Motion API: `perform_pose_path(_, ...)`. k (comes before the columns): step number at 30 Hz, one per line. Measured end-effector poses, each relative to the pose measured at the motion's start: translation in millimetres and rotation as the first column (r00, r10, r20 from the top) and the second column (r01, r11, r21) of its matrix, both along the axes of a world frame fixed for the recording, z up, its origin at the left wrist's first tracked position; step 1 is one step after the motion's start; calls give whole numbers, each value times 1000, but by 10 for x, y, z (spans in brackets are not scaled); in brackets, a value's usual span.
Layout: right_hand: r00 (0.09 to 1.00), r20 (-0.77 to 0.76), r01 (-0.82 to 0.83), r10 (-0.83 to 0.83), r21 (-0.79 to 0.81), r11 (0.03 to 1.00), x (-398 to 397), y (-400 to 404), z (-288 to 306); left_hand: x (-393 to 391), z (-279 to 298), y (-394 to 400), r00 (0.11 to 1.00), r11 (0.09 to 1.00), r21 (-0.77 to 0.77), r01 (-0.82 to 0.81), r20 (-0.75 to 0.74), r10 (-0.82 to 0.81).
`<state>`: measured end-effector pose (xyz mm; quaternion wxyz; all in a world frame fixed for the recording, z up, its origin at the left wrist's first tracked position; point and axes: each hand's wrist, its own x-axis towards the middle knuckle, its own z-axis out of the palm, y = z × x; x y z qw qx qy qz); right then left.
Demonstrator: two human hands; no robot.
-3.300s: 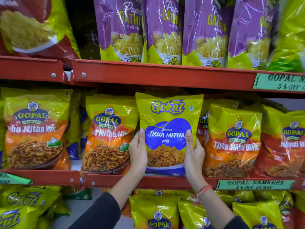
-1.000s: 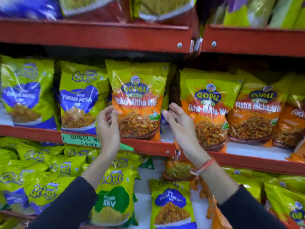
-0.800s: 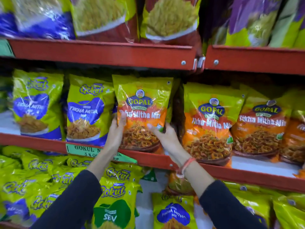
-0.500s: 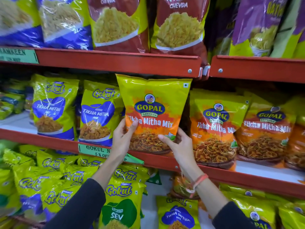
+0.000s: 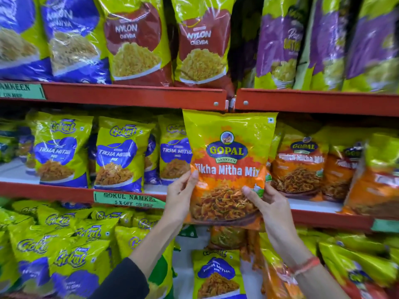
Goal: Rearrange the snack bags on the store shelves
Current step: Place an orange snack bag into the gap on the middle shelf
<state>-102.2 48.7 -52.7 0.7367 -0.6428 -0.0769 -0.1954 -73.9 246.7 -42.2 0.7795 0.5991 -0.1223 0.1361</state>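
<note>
One Gopal Tikha Mitha Mix bag (image 5: pixel 228 160) is held upright in front of the middle shelf (image 5: pixel 64 194), its long axis vertical and its printed face turned toward the camera, with its top edge overlapping the red rail of the upper shelf (image 5: pixel 133 97). Its lower corners are clasped by the left hand (image 5: pixel 180 196) and the right hand (image 5: pixel 269 207), both closed on it. Three Gokul bags (image 5: pixel 117 155) are seen standing left of the grip, and two Nylon Chevda bags (image 5: pixel 136 44) above it.
</note>
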Motion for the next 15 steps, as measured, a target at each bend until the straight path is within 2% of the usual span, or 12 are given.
perform_pose_path(5, 992, 26, 126, -127, 32, 991, -163, -766, 68, -15, 66, -777, 994, 994, 37, 107, 20, -108)
perform_pose_path(9, 974, 53, 218, -221, 55, 974, -99, -1459, 66, 167, 142, -1528, 992, 991, 62, 119, 44, -121)
perform_pose_path(15, 968, 86, 237, -236, -3, 972, 206, -2308, 38, 479, 154, -2361, 980, 978, 90, 189, 51, -195)
